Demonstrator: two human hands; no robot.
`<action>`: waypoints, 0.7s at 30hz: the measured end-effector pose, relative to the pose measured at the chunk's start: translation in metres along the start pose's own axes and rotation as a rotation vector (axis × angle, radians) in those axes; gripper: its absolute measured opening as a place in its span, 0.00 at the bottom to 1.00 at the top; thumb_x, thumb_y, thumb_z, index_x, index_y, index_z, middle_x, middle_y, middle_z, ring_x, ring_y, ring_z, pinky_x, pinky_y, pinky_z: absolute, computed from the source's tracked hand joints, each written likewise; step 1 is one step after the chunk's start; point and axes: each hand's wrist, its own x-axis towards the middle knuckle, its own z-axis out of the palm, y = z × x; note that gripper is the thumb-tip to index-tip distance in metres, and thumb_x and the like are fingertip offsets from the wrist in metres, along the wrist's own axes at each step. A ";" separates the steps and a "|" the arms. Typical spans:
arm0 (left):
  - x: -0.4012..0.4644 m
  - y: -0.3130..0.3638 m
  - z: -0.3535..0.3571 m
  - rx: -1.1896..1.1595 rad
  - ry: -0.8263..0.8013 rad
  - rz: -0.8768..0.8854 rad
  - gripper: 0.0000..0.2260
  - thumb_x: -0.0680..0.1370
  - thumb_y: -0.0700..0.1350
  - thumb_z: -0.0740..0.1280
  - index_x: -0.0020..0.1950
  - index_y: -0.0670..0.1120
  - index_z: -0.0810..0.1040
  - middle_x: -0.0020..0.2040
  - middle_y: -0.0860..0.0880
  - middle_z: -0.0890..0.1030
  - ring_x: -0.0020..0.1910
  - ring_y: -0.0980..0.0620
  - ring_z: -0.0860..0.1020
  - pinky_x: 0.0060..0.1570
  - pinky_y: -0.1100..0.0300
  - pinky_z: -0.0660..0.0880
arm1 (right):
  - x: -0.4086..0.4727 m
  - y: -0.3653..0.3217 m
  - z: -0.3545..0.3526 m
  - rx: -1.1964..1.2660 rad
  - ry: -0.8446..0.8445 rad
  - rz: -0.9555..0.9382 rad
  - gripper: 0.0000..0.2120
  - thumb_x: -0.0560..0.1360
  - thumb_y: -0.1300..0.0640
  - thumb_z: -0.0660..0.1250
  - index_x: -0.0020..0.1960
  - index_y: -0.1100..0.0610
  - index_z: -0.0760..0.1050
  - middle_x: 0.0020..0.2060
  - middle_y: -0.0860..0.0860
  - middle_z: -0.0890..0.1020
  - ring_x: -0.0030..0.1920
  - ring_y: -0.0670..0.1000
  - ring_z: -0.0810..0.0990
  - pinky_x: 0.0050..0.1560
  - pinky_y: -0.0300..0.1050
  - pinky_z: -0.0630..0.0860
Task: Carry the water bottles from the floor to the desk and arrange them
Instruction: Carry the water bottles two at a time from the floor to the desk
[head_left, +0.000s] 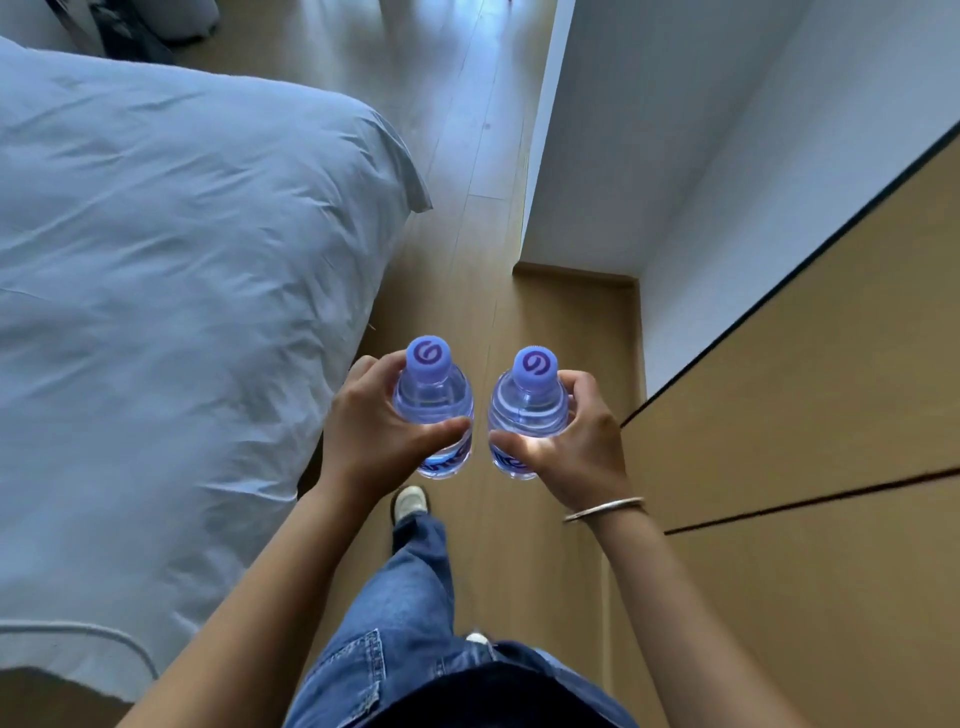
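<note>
Currently carrying two capped water bottles upright at chest height, desk not in view. Wrapping left hand (374, 421) round left bottle (434, 400), right hand (571, 431) round right bottle (527, 410). Keeping both bottles vertical, slightly apart, squeezing gently against crushing.

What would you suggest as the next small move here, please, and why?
Probably keep walking forward along the wooden floor: the left hand grips one water bottle, the right hand another, both upright, and no desk is visible.
</note>
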 end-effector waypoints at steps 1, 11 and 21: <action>0.018 -0.004 0.003 0.002 -0.003 -0.004 0.29 0.55 0.60 0.74 0.52 0.49 0.79 0.43 0.50 0.77 0.41 0.53 0.76 0.41 0.67 0.70 | 0.017 -0.001 0.005 0.002 0.002 0.002 0.30 0.54 0.52 0.82 0.50 0.55 0.70 0.39 0.45 0.79 0.41 0.50 0.81 0.45 0.50 0.78; 0.225 -0.044 0.013 -0.040 -0.046 0.017 0.27 0.58 0.48 0.81 0.55 0.49 0.79 0.46 0.49 0.77 0.44 0.53 0.76 0.45 0.64 0.70 | 0.206 -0.043 0.057 0.001 0.046 -0.016 0.31 0.56 0.55 0.82 0.52 0.61 0.71 0.42 0.52 0.80 0.43 0.54 0.81 0.47 0.56 0.78; 0.390 -0.064 0.015 -0.013 -0.019 0.012 0.27 0.57 0.53 0.78 0.54 0.49 0.79 0.45 0.54 0.75 0.42 0.55 0.75 0.44 0.65 0.68 | 0.359 -0.070 0.098 0.033 0.014 -0.012 0.30 0.56 0.54 0.81 0.52 0.59 0.71 0.42 0.49 0.80 0.44 0.52 0.80 0.48 0.55 0.78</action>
